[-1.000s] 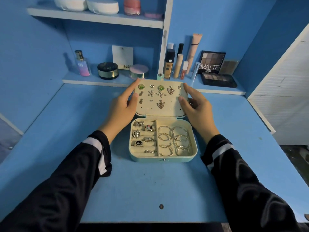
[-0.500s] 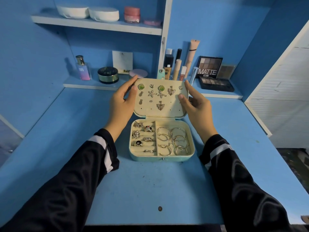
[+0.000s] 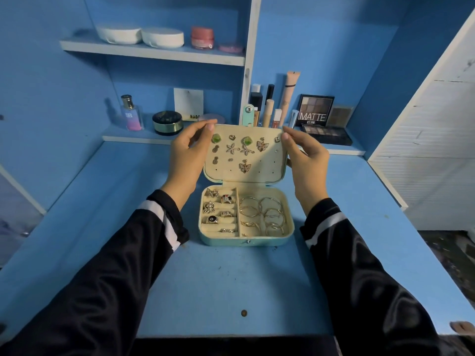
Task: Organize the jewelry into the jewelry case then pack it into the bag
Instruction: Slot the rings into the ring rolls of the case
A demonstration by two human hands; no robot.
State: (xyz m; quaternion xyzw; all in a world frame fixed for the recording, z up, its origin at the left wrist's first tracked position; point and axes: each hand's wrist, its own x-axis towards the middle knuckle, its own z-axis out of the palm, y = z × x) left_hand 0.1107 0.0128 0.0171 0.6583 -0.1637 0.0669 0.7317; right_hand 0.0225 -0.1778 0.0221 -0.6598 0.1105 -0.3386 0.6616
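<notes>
Jewelry case (image 3: 246, 242): open on surface (image 3: 218, 281).
My left hand (image 3: 189, 156): pinches lid's (image 3: 268, 168) left corner.
My right hand (image 3: 307, 160): pinches right corner.

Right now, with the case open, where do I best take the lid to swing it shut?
Take the lid by its two top corners, one grip from each side, where the left hand and right hand pinch it. It stands near upright, hinged at the bottom to the tray, so the top likely gives most leverage. Stay off the inner face: earrings are pinned there.
</notes>
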